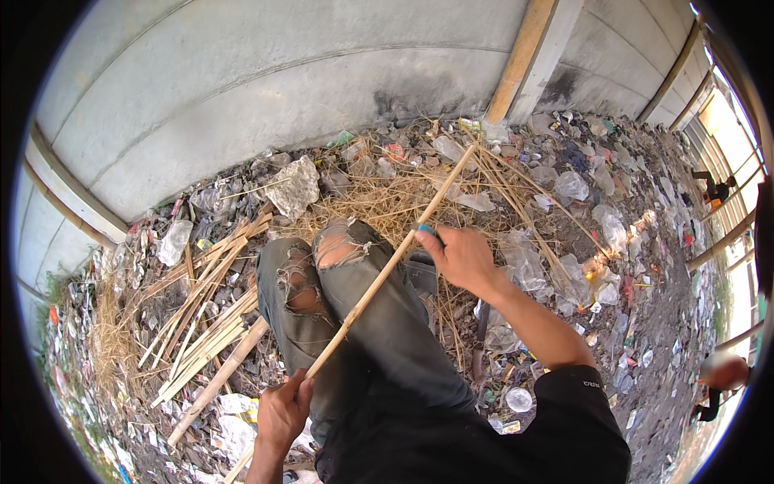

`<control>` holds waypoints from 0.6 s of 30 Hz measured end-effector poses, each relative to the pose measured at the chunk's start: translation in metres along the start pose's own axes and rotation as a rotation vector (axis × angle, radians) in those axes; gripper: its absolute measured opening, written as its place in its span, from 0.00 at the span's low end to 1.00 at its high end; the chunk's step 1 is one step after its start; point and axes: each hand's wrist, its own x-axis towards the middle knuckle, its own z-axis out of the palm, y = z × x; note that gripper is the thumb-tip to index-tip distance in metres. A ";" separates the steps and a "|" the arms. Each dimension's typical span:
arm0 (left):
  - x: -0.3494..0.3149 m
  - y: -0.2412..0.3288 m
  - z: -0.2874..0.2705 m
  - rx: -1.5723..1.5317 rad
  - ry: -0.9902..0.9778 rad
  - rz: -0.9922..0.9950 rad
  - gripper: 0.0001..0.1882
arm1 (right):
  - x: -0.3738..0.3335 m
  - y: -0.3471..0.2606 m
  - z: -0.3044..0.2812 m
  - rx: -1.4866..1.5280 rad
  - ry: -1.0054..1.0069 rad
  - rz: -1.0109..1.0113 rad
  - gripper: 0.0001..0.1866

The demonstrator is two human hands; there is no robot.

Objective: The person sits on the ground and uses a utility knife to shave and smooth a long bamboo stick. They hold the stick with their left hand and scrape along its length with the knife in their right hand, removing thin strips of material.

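Note:
A long, pale bamboo strip point(367, 300) lies slantwise across my knees, its far end pointing toward the wall. My left hand point(284, 410) is closed around its lower part, near my left thigh. Farther up, my right hand point(463, 256) grips the same strip above my right knee. Something teal is wrapped on a digit of that hand, pressed against the strip. The right hand's other fingers are partly hidden. Split bamboo strips point(211, 343) lie in a loose pile to the left of my legs. Thinner strips point(524, 216) fan out on the ground at the right.
A grey concrete wall point(266, 77) with a wooden post point(522, 60) stands ahead. A pale rock point(293, 187) and dry shavings point(363, 189) lie before my knees. Plastic litter point(572, 185) covers the ground. Two other people are at the far right, one a blurred figure point(723, 371).

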 end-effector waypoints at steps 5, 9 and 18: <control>-0.008 -0.017 -0.007 -0.028 -0.049 -0.010 0.12 | -0.028 -0.030 0.012 -0.001 -0.159 -0.099 0.34; -0.017 -0.038 -0.014 0.013 -0.064 0.020 0.12 | 0.037 0.066 -0.025 0.035 0.053 0.243 0.37; -0.023 -0.064 -0.011 0.183 0.013 0.093 0.15 | -0.022 -0.028 -0.008 0.036 -0.136 -0.088 0.34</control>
